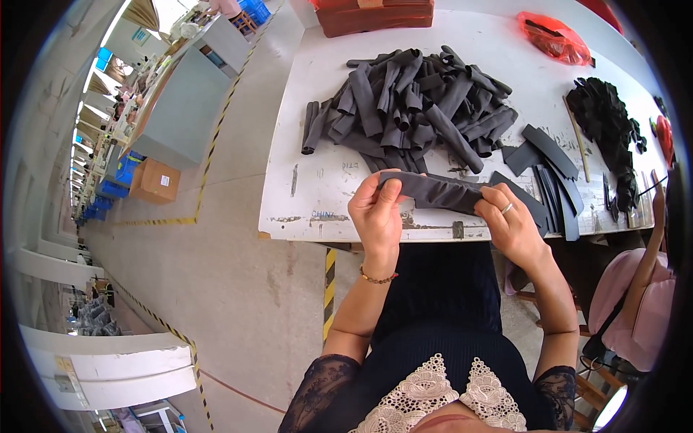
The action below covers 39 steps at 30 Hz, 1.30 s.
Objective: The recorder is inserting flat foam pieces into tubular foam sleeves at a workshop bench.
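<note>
A dark grey fabric strip [437,192], creased along its middle, is stretched between my two hands just above the near edge of the white table [283,191]. My left hand [377,211] pinches its left end between thumb and fingers. At the other end, my right hand [512,222], with a ring on one finger, grips the strip. Beyond them lies a large heap of rolled and curled dark grey fabric pieces [404,97]. To the right of my right hand are flat dark grey strips [554,155], some overlapping and some standing out over the table edge.
At the back stand a red-brown box [375,18] and a red plastic bag [552,37]. A thin wooden stick [577,137] lies beside a heap of black fabric scraps [605,119]. A person in pink [629,314] sits close on the right. A cardboard box [154,181] rests across the aisle.
</note>
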{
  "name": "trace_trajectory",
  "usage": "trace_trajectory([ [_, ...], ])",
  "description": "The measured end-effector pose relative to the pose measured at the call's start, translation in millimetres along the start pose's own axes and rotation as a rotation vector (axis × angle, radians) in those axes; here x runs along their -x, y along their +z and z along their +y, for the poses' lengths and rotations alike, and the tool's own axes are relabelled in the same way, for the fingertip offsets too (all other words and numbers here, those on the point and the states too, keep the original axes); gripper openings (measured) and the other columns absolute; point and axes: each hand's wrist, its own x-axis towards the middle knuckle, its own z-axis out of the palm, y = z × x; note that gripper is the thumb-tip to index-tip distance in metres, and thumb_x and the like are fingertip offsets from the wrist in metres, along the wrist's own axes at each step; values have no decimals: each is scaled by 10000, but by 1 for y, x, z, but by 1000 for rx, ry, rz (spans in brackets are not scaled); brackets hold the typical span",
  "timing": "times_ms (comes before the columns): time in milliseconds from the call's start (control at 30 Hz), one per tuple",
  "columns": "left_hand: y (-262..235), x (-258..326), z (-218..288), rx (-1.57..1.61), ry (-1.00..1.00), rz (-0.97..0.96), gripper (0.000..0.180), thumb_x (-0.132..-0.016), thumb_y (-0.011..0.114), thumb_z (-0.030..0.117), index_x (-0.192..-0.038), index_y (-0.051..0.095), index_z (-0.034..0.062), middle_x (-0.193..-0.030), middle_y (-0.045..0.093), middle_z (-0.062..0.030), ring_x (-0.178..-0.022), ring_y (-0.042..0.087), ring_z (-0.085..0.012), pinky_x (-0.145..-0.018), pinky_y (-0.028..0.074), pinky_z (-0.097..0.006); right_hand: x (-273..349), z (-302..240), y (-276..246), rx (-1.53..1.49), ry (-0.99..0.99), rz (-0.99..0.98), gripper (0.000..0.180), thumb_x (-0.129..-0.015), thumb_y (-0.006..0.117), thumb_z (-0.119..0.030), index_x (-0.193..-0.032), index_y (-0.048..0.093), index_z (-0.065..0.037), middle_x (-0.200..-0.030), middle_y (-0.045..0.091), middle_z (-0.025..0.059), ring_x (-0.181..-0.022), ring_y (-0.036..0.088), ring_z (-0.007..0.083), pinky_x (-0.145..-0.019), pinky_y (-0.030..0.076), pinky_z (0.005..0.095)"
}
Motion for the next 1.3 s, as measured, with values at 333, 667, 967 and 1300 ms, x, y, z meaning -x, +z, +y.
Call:
trace_trajectory([
  [333, 14, 2, 4, -40, -103, 18, 207, -892, 655, 43, -1067, 640, -68, -936, 688, -118, -862, 688, -191, -722, 565, -225, 2, 5, -3, 3, -21, -9, 355, -614, 606, 16, -963, 554, 54, -998, 550, 158, -819, 563, 306, -697, 502, 372],
  [667, 8, 7, 1, -159, -90, 118, 206, -864, 695, 47, -1035, 663, -63, -856, 689, -58, -711, 642, -88, -631, 564, -235, 15, 11, 3, -123, 92, -77, 268, -701, 638, 43, -954, 556, 7, -1028, 569, 155, -843, 582, 312, -739, 510, 378],
  [967, 15, 3, -3, -207, -8, 173, 199, -856, 712, 78, -1001, 674, -52, -822, 669, -58, -671, 610, -84, -595, 559, -222, 17, -3, -1, -462, 687, 274, 96, -853, 687, -75, -853, 627, 0, -902, 565, 69, -685, 465, 118, -641, 412, 249],
  [1300, 8, 4, -4, -171, 19, 154, 128, -863, 678, 28, -955, 663, -61, -821, 664, -73, -665, 618, -104, -591, 568, -229, 8, -1, 17, -588, 823, 229, 183, -855, 702, -83, -967, 612, 31, -826, 603, 64, -735, 559, 131, -679, 465, 281],
])
